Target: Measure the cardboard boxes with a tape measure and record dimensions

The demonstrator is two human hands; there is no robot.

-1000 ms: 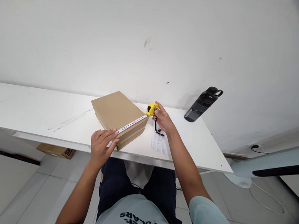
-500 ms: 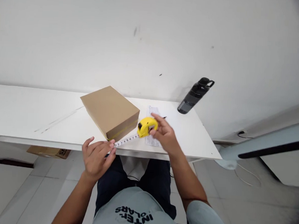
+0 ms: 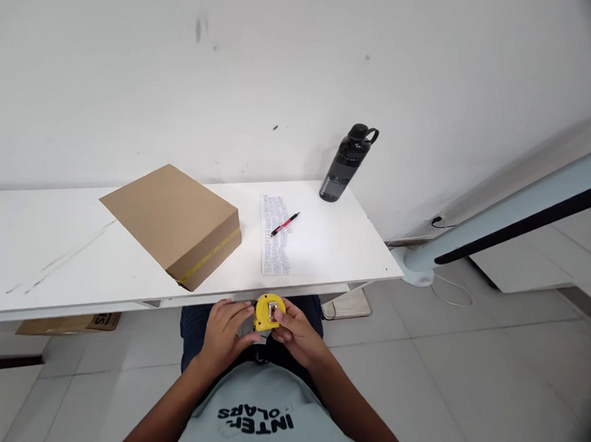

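Observation:
A yellow tape measure [image 3: 264, 312] is in my right hand [image 3: 301, 335], which grips its right side with the thumb on its face. Close against its left side is my left hand [image 3: 227, 333], fingers stretched out and thumb apart; whether the fingertips touch the case is hard to tell. No length of blade shows outside the case. Both hands are in front of the table edge, above my lap. A closed cardboard box [image 3: 170, 217] with yellow tape along its side lies on the white table [image 3: 73, 247], ahead and to the left.
Right of the box, a sheet of paper with writing [image 3: 273, 253] lies under a red and black pen [image 3: 285, 224]. Near the wall stands a dark water bottle [image 3: 343, 167]. Another cardboard box [image 3: 69, 324] is below the table at left. A pale post [image 3: 475, 235] rises at right.
The tape blade has gone back into its case. Both hands have come together and drawn down toward my body, away from the box. The view has shifted to the right.

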